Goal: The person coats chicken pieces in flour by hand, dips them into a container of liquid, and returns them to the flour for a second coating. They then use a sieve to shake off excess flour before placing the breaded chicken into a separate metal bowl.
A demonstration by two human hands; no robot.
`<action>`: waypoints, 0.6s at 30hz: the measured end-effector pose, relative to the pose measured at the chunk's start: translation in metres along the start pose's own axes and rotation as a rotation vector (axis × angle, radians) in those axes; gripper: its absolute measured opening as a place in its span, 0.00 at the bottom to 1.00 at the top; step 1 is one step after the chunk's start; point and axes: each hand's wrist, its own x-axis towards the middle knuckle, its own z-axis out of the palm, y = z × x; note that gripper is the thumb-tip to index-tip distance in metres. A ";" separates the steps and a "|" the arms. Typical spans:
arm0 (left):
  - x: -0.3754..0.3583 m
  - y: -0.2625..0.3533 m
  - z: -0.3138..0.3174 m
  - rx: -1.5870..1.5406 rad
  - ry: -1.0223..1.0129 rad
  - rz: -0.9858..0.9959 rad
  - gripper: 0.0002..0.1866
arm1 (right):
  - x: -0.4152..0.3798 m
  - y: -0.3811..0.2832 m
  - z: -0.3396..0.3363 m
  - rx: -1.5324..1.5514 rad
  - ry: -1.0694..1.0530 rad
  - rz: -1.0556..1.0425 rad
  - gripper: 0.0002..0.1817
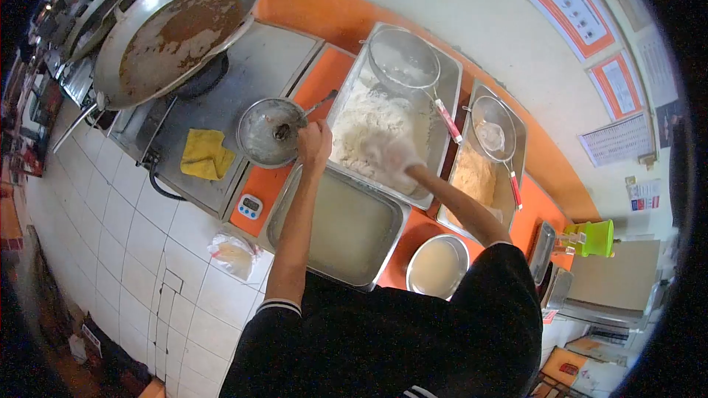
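Note:
My left hand (315,141) is closed at the right rim of a round metal bowl (254,151). Inside that bowl are a whitish residue and a dark clump. A dark-handled utensil (323,102) leans out over the rim, close above my fingers. My right hand (392,153) is coated with white powder and blurred by motion, so its fingers do not show clearly. It is over the white flour (369,114) in a deep rectangular metal pan (456,77). A round mesh strainer (404,55) with a red-patterned handle rests across that pan's far end.
Close to me are a pan of cloudy liquid (346,225) and a round pot (438,265). At right, a second strainer (493,129) lies over a pan of orange-tan powder (472,177). A large wok of brown oil (184,37), yellow cloth (206,153) and timer (250,206) are leftward.

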 end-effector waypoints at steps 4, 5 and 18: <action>-0.001 0.001 -0.001 -0.002 0.011 0.024 0.24 | 0.038 0.030 0.017 0.347 0.087 0.382 0.20; 0.001 0.002 -0.003 0.010 0.011 0.015 0.24 | 0.052 0.027 0.007 0.542 0.141 0.490 0.19; 0.000 0.002 0.000 -0.017 0.002 0.051 0.23 | 0.012 -0.022 0.085 0.019 0.182 -0.106 0.26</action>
